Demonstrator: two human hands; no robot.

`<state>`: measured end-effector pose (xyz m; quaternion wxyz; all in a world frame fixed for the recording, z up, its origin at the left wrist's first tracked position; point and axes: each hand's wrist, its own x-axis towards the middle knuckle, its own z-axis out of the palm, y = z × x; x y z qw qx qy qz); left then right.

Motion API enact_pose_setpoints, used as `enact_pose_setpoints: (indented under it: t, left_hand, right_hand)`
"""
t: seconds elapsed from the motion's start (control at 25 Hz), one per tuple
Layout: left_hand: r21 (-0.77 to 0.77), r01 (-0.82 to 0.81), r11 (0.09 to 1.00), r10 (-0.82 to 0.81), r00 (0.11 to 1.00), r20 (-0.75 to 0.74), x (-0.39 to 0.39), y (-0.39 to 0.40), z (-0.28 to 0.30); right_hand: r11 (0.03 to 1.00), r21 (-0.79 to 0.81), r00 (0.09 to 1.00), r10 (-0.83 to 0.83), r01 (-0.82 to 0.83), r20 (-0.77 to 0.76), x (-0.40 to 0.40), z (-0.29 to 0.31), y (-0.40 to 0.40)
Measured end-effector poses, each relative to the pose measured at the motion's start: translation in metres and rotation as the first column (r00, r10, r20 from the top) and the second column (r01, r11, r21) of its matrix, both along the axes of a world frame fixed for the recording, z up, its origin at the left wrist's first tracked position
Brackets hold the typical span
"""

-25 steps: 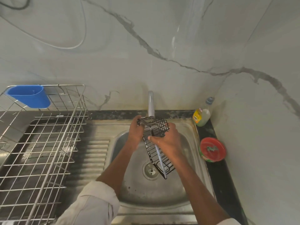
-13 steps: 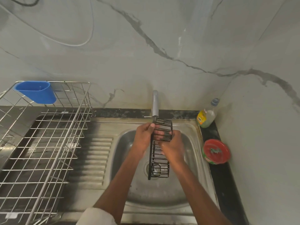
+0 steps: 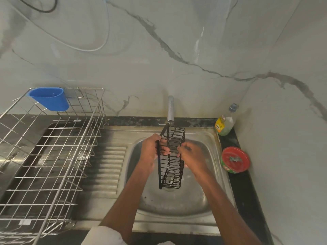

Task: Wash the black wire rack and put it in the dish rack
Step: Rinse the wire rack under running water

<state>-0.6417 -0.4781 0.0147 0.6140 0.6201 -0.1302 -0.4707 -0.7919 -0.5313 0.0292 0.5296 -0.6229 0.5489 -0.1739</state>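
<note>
The black wire rack [image 3: 171,175] hangs upright over the steel sink basin [image 3: 198,197], just under the tap [image 3: 170,108]. My left hand [image 3: 150,151] grips its left edge near the top. My right hand [image 3: 192,156] is against its right side with fingers curled on the wires. The rack's lower end hovers above the drain. The silver dish rack [image 3: 53,156] stands on the drainboard at the left, with a blue cup holder [image 3: 49,99] clipped to its back rim.
A dish soap bottle [image 3: 225,123] stands at the sink's back right corner. A round red-lidded tub [image 3: 235,160] sits on the dark counter strip to the right. The marble wall runs behind and along the right. A ribbed drainboard [image 3: 106,167] lies between the sink and the dish rack.
The black wire rack has turned from tilted to upright and edge-on under the tap. Both hands shifted on its upper part. The camera view moved slightly.
</note>
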Motion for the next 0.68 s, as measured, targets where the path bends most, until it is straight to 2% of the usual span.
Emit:
enact_pose_setpoints:
  t: [0.16, 0.32, 0.44, 0.56, 0.68]
  left_hand:
    - [0.019, 0.026, 0.999, -0.027, 0.999, 0.035, 0.003, 0.019, 0.000]
    - [0.031, 0.107, 0.994, -0.110, 0.987, 0.121, -0.007, 0.028, 0.006]
    - [0.046, 0.188, 0.981, -0.194, 0.959, 0.208, -0.009, 0.033, 0.001]
    - [0.038, 0.112, 0.993, -0.119, 0.949, 0.291, -0.002, 0.033, -0.005]
    - [0.052, 0.023, 0.998, -0.042, 0.923, 0.384, 0.016, 0.020, -0.011]
  right_hand:
    - [0.998, -0.069, 0.999, 0.001, -0.004, -0.051, 0.002, 0.001, 0.017]
    - [0.985, -0.112, 0.990, -0.137, 0.132, -0.041, -0.005, -0.003, 0.028]
    - [0.976, -0.154, 0.984, -0.164, 0.152, -0.071, -0.012, -0.005, 0.030]
    - [0.969, -0.194, 0.979, -0.174, 0.151, -0.108, -0.016, -0.002, 0.028]
    - [0.969, -0.195, 0.983, -0.169, 0.151, -0.076, -0.013, 0.001, 0.020]
